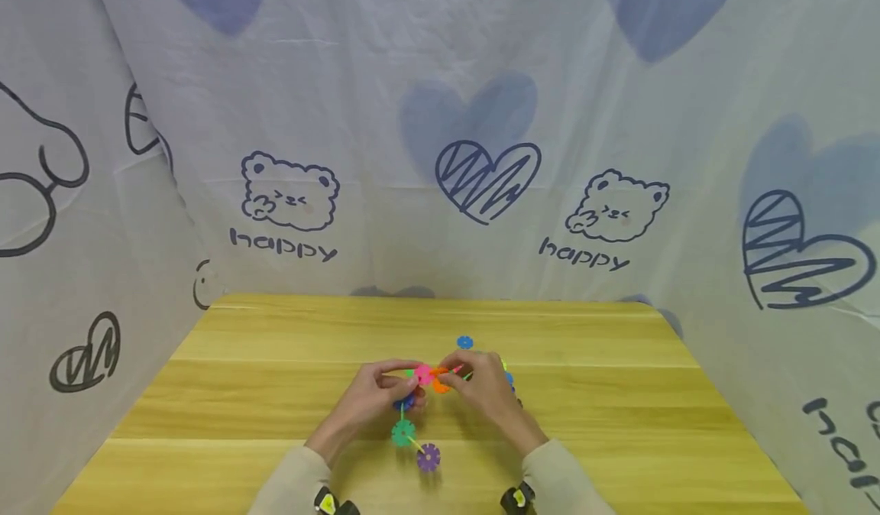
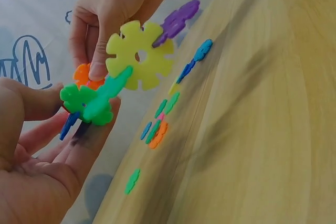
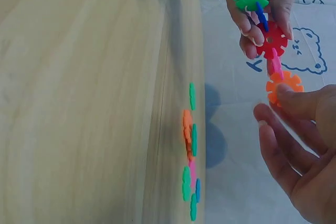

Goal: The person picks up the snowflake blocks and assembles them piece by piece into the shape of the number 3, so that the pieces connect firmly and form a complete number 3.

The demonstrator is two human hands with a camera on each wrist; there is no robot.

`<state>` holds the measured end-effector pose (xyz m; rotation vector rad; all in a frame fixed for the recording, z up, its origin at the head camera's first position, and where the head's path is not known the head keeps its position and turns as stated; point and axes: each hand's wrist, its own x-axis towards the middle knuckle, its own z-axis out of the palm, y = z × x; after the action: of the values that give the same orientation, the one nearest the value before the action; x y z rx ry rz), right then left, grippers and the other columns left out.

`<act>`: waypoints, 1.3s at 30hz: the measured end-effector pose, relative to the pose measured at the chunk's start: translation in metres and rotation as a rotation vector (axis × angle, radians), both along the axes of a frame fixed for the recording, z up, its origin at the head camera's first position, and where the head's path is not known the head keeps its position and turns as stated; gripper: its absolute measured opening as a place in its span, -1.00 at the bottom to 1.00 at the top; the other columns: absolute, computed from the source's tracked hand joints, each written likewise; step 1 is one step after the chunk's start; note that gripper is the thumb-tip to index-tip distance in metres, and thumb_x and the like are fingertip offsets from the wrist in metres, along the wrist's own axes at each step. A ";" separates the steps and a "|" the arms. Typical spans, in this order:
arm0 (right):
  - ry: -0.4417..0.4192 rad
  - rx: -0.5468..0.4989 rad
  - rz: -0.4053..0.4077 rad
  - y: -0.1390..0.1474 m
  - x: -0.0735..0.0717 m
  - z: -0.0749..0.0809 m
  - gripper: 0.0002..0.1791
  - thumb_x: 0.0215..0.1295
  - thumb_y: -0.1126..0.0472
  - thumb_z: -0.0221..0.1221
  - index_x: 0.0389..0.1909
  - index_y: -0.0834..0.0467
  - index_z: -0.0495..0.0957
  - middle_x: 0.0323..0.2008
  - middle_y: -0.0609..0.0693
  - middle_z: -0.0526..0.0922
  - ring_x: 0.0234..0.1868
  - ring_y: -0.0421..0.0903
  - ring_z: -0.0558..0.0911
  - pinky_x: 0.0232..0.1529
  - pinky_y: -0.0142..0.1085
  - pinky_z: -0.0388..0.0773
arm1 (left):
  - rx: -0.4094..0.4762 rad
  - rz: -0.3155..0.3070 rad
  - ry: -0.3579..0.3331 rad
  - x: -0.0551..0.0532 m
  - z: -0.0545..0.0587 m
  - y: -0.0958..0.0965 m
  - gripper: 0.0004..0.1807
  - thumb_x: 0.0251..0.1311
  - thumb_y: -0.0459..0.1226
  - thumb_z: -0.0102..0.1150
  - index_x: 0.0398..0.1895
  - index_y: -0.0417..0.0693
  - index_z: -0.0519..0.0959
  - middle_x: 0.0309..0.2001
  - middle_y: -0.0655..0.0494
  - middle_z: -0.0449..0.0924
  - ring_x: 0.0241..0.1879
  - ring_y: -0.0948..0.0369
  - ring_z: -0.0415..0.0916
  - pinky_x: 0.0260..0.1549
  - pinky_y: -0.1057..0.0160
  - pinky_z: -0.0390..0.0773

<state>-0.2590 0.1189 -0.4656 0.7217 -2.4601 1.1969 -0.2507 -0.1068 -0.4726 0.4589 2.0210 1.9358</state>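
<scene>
Chain of slotted discs (image 1: pixel 399 427) held up over the counter (image 1: pixel 261 393), between both hands; its near end hangs below the left hand (image 1: pixel 371 394).

Left grip: thumb and fingers pinching the chain at the red disc (image 3: pixel 275 41). Right hand (image 1: pixel 484 391): thumb and finger pinching the orange disc (image 3: pixel 292 81) at the chain's far end, where it meets the edge-on pink disc (image 3: pixel 276 65). Yellow disc (image 2: pixel 126 59) and purple disc (image 2: pixel 179 20) lie toward the other end.

Loose pieces: blue disc (image 1: pixel 465 342) beyond the hands; more, partly hidden, past the right hand.

Step in hand, as judged: joining orange to pink, notch to notch. Cannot tell whether it is fully seated. Next move would seem to call for a firm left hold and a straight push by the right, without twisting the neighbouring joints.
</scene>
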 end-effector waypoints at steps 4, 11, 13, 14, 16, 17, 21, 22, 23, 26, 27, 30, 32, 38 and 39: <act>-0.013 0.013 -0.020 0.002 0.000 0.000 -0.94 0.20 0.35 0.43 -0.34 0.23 0.74 -0.35 0.08 0.82 -0.42 -0.03 0.75 -0.43 -0.51 0.60 | -0.005 0.008 -0.002 0.001 0.002 0.000 -0.48 0.41 -0.25 0.25 0.36 -0.28 0.46 -0.16 -0.21 0.80 -0.23 0.10 0.80 -0.09 0.11 0.77; -0.033 0.016 -0.026 0.000 -0.002 0.000 -0.96 0.19 0.37 0.43 -0.39 0.25 0.75 -0.40 0.05 0.82 -0.42 -0.12 0.74 -0.42 -0.50 0.60 | -0.114 0.009 0.001 0.000 0.005 0.001 -0.46 0.39 -0.12 0.29 0.32 -0.22 0.49 -0.07 -0.26 0.78 -0.09 -0.10 0.78 -0.05 0.11 0.70; -0.025 0.014 0.002 -0.001 -0.003 0.000 -0.97 0.19 0.37 0.43 -0.40 0.25 0.76 -0.41 0.07 0.82 -0.43 -0.13 0.74 -0.40 -0.48 0.62 | -0.134 0.006 0.008 -0.001 0.006 0.002 -0.44 0.41 -0.08 0.27 0.32 -0.24 0.48 -0.03 -0.28 0.77 -0.08 -0.09 0.78 0.05 0.06 0.69; -0.025 0.015 0.018 -0.002 -0.004 0.000 -0.95 0.21 0.35 0.43 -0.40 0.26 0.76 -0.41 0.07 0.82 -0.43 -0.14 0.74 -0.40 -0.48 0.63 | -0.141 0.005 0.012 -0.002 0.007 0.003 -0.43 0.42 -0.06 0.26 0.32 -0.23 0.48 -0.02 -0.28 0.76 -0.07 -0.08 0.78 0.08 0.03 0.68; -0.032 0.014 0.043 -0.003 -0.004 0.000 -0.92 0.23 0.32 0.42 -0.40 0.27 0.76 -0.41 0.07 0.82 -0.44 -0.16 0.73 -0.40 -0.48 0.63 | -0.133 -0.003 0.018 -0.003 0.007 0.004 -0.45 0.43 -0.06 0.25 0.30 -0.25 0.50 -0.01 -0.30 0.76 -0.06 -0.09 0.77 0.10 -0.01 0.69; -0.036 0.017 0.051 -0.003 -0.005 0.001 -0.90 0.24 0.30 0.42 -0.39 0.27 0.76 -0.41 0.06 0.82 -0.44 -0.17 0.73 -0.39 -0.47 0.64 | -0.122 -0.005 0.020 -0.003 0.007 0.005 -0.47 0.43 -0.08 0.25 0.28 -0.25 0.51 -0.02 -0.32 0.75 -0.07 -0.11 0.77 0.06 -0.02 0.71; -0.060 0.026 0.054 -0.003 -0.006 0.002 -0.93 0.23 0.30 0.43 -0.35 0.23 0.75 -0.38 0.05 0.82 -0.41 -0.15 0.75 -0.35 -0.48 0.64 | -0.091 0.009 0.021 -0.004 0.007 0.008 -0.56 0.43 -0.17 0.26 0.22 -0.27 0.56 -0.04 -0.36 0.74 -0.09 -0.10 0.78 -0.17 0.08 0.78; -0.065 0.028 0.050 -0.003 -0.006 0.003 -0.94 0.23 0.32 0.43 -0.32 0.22 0.75 -0.37 0.05 0.82 -0.39 -0.13 0.76 -0.34 -0.47 0.64 | -0.092 0.019 0.024 -0.004 0.007 0.008 -0.58 0.43 -0.19 0.26 0.21 -0.28 0.56 -0.06 -0.35 0.75 -0.13 -0.11 0.78 -0.22 0.11 0.79; -0.069 0.027 0.047 -0.002 -0.006 0.004 -0.92 0.22 0.33 0.43 -0.29 0.23 0.74 -0.36 0.06 0.82 -0.38 -0.10 0.77 -0.33 -0.47 0.65 | -0.101 0.031 0.030 -0.004 0.007 0.008 -0.58 0.43 -0.19 0.26 0.20 -0.28 0.57 -0.07 -0.33 0.76 -0.15 -0.09 0.79 -0.24 0.15 0.78; -0.106 0.014 0.032 0.003 -0.007 0.007 -0.87 0.23 0.39 0.40 -0.20 0.24 0.72 -0.32 0.09 0.82 -0.34 -0.03 0.78 -0.33 -0.47 0.65 | -0.131 0.061 0.044 -0.003 0.008 0.006 -0.61 0.43 -0.19 0.26 0.18 -0.26 0.60 -0.08 -0.30 0.77 -0.18 -0.03 0.78 -0.22 0.20 0.76; -0.118 0.013 0.024 0.005 -0.008 0.007 -0.86 0.23 0.40 0.39 -0.19 0.25 0.72 -0.31 0.10 0.82 -0.33 -0.02 0.78 -0.34 -0.48 0.65 | -0.140 0.068 0.049 -0.003 0.008 0.005 -0.61 0.43 -0.19 0.25 0.18 -0.25 0.60 -0.08 -0.28 0.77 -0.18 -0.01 0.78 -0.21 0.21 0.75; -0.148 0.038 -0.006 0.011 -0.012 0.007 -0.87 0.25 0.42 0.37 -0.20 0.25 0.73 -0.28 0.09 0.81 -0.33 -0.03 0.75 -0.35 -0.48 0.64 | -0.131 0.070 0.034 -0.003 0.007 0.003 -0.59 0.43 -0.19 0.24 0.20 -0.27 0.59 -0.05 -0.32 0.75 -0.16 -0.01 0.77 -0.20 0.15 0.77; -0.162 0.084 -0.015 0.013 -0.017 0.004 -0.89 0.25 0.43 0.36 -0.22 0.24 0.73 -0.27 0.08 0.81 -0.30 -0.05 0.74 -0.33 -0.47 0.64 | -0.124 0.073 0.018 -0.003 0.006 0.003 -0.56 0.43 -0.18 0.25 0.21 -0.30 0.57 -0.04 -0.33 0.74 -0.16 0.01 0.78 -0.21 0.13 0.78; -0.209 0.238 0.006 0.013 -0.032 -0.011 -0.94 0.31 0.37 0.34 -0.23 0.26 0.72 -0.25 0.09 0.80 -0.23 -0.04 0.72 -0.19 -0.29 0.69 | -0.156 0.062 -0.010 -0.005 0.004 0.003 -0.49 0.38 -0.11 0.31 0.21 -0.32 0.58 0.01 -0.34 0.71 -0.19 0.06 0.78 -0.23 0.18 0.76; -0.212 0.260 0.001 0.012 -0.034 -0.014 -0.92 0.32 0.34 0.35 -0.22 0.26 0.72 -0.23 0.10 0.79 -0.22 -0.03 0.72 -0.17 -0.24 0.70 | -0.169 0.058 -0.011 -0.005 0.004 0.003 -0.49 0.38 -0.10 0.31 0.20 -0.31 0.59 0.02 -0.32 0.71 -0.19 0.08 0.78 -0.23 0.20 0.75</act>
<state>-0.2926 0.1314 -0.4800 0.6935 -2.8283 1.0102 -0.2553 -0.1036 -0.4685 0.3518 2.1909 1.7750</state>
